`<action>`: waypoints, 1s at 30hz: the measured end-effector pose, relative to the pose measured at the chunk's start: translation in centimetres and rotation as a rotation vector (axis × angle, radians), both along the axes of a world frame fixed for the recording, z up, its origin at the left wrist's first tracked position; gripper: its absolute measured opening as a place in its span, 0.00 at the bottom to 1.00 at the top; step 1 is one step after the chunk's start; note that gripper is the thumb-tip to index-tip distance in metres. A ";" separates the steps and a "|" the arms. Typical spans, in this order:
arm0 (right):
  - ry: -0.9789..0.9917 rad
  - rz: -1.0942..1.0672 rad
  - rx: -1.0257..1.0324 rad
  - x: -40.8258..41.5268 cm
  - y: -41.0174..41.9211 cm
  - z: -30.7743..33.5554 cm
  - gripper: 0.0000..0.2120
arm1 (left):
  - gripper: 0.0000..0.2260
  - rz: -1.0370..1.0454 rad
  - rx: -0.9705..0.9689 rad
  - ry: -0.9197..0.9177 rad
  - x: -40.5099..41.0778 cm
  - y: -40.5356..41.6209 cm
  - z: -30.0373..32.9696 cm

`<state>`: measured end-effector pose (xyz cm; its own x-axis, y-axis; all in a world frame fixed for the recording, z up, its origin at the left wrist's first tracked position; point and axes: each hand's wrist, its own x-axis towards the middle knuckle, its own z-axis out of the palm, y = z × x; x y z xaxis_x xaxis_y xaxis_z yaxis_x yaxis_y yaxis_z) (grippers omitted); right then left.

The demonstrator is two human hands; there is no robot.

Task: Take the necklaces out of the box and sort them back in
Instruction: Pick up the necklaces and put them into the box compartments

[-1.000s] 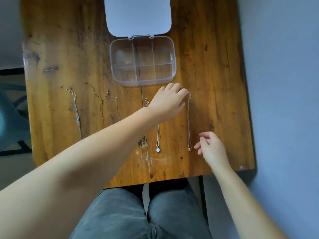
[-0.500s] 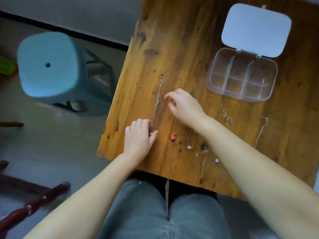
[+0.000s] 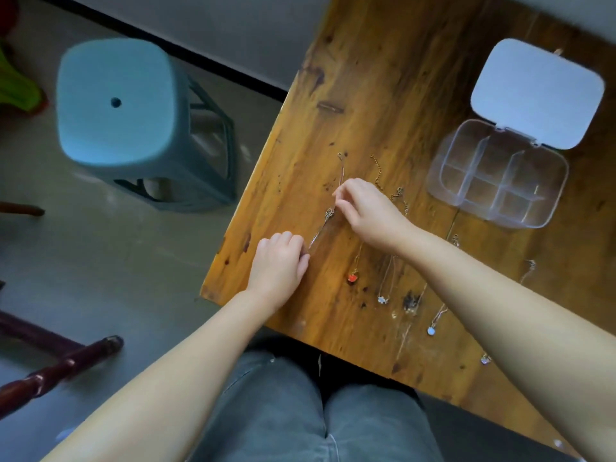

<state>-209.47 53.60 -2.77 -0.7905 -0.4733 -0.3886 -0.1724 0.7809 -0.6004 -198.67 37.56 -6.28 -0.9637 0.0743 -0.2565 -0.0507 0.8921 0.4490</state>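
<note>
I see the thin silver chain necklace (image 3: 328, 213) stretched on the worn wooden table (image 3: 366, 95), my left hand (image 3: 280, 265) pinching its seven-o'clock end, right hand (image 3: 366, 210) pinching mid-chain toward one o'clock.

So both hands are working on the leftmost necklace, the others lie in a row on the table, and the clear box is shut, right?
Not quite: the box is open, its lid flipped back, as the head view shows. The rest holds: the left hand and right hand are on the leftmost necklace, and the others lie in a row on the table.
</note>
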 end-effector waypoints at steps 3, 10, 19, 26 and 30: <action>-0.253 -0.282 -0.287 0.4 1.9 1.8 0.07 | 0.04 0.055 0.156 -0.030 -1.2 0.7 1.1; -0.322 -0.546 -0.622 0.8 6.6 3.9 0.09 | 0.04 0.177 0.592 0.151 -7.1 5.0 8.3; -0.341 -0.553 -0.733 1.4 11.3 7.0 0.11 | 0.05 0.212 0.806 0.222 -13.7 12.1 14.2; -0.388 -1.155 -1.178 -3.2 18.0 7.6 0.12 | 0.09 0.389 0.692 0.122 -15.5 14.8 9.4; -0.412 -1.122 -0.867 -7.8 17.3 5.8 0.11 | 0.09 0.338 0.623 0.036 -17.0 18.7 6.9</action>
